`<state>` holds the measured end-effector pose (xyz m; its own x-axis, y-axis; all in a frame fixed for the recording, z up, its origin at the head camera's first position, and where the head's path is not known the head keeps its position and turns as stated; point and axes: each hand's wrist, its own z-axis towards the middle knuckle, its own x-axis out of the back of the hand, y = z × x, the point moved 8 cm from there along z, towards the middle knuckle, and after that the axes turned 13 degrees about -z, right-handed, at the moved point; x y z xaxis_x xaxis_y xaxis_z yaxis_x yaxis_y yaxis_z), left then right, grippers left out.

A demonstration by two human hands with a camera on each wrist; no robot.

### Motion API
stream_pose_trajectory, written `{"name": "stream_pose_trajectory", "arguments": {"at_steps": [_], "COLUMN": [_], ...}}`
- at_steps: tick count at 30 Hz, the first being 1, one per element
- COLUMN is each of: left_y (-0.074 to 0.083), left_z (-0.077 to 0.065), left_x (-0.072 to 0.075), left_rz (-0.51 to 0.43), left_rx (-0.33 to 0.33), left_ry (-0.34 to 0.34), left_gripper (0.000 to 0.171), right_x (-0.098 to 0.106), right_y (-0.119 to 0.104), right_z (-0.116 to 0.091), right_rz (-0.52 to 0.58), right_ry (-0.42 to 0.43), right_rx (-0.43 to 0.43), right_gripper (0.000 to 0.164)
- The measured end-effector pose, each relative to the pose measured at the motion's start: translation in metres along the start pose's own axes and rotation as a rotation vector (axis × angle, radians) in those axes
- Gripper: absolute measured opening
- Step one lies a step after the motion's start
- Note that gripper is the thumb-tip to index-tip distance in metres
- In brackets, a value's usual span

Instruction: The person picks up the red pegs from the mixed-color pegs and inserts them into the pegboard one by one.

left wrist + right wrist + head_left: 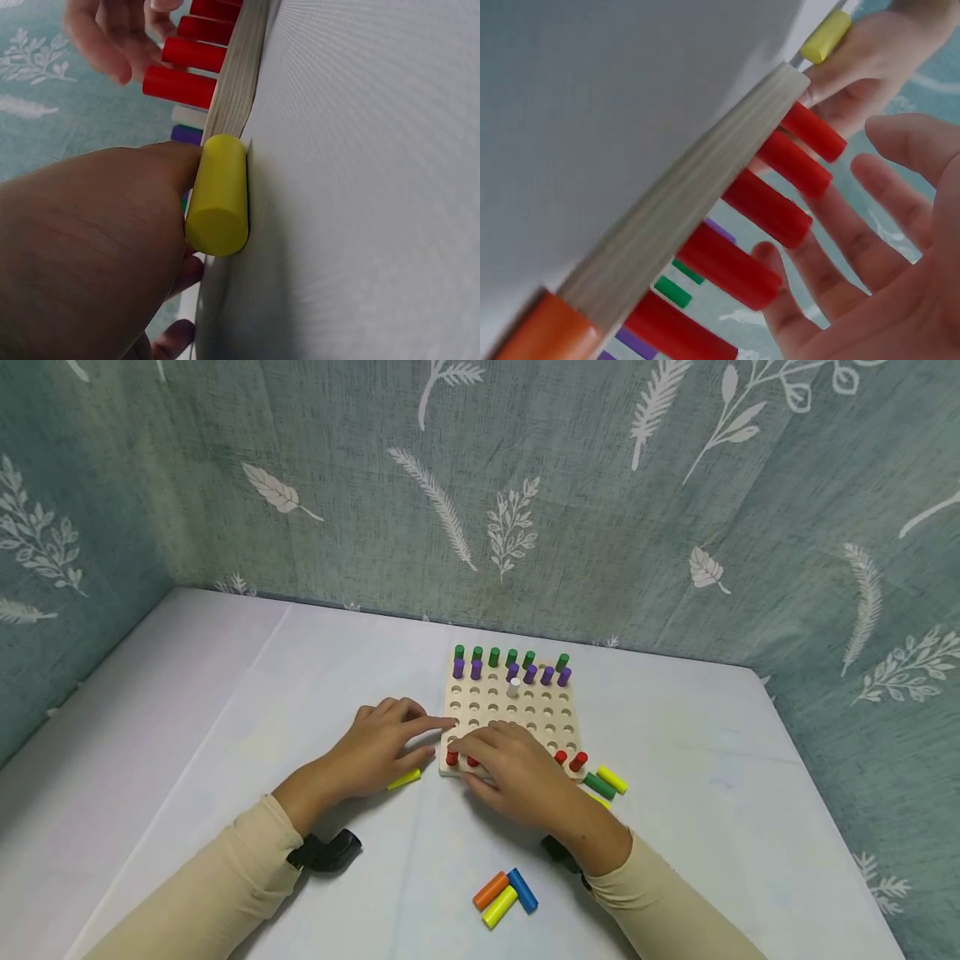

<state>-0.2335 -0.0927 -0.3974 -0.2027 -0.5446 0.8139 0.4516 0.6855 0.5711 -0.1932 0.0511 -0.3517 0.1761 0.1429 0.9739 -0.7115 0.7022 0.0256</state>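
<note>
A light wooden pegboard (483,715) with rows of round holes lies on the table. My left hand (386,743) is at its left edge, index finger stretched onto the board and nothing held. Beside that thumb lies a yellow peg (217,195). Over the front row is my right hand (517,772), fingers spread and slightly bent around the red pegs (735,266) without gripping one. Several red pegs stand in that row; in the head view the hand covers some. Further back stand a white peg (513,687), purple pegs (476,670) and green pegs (494,657).
Right of the board lie a green peg (600,785) and a yellow peg (612,779), with another yellow one partly behind the right wrist. An orange peg (491,891), a blue peg (522,891) and a yellow one lie together nearer me. Patterned cloth (337,527) hangs behind the table.
</note>
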Motion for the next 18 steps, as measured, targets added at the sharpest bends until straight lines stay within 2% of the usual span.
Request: {"name": "stream_pose_trajectory", "arguments": {"at_steps": [5, 12, 18], "left_y": [0.0, -0.006, -0.014], "left_z": [0.002, 0.002, -0.005], "left_x": [-0.005, -0.002, -0.004], "left_rz": [-0.003, 0.026, 0.015], "left_rx": [-0.005, 0.015, 0.051], "left_ry": [-0.001, 0.002, 0.006], "left_gripper": [0.049, 0.049, 0.049], "right_x": [0.005, 0.02, 0.023], "right_y": [0.008, 0.018, 0.027], "right_z": [-0.008, -0.007, -0.005], "right_rz": [-0.018, -0.011, -0.01], "right_ry": [0.009, 0.051, 0.004], "right_rx": [-0.037, -0.089, -0.138], "right_gripper": [0.034, 0.041, 0.047]}}
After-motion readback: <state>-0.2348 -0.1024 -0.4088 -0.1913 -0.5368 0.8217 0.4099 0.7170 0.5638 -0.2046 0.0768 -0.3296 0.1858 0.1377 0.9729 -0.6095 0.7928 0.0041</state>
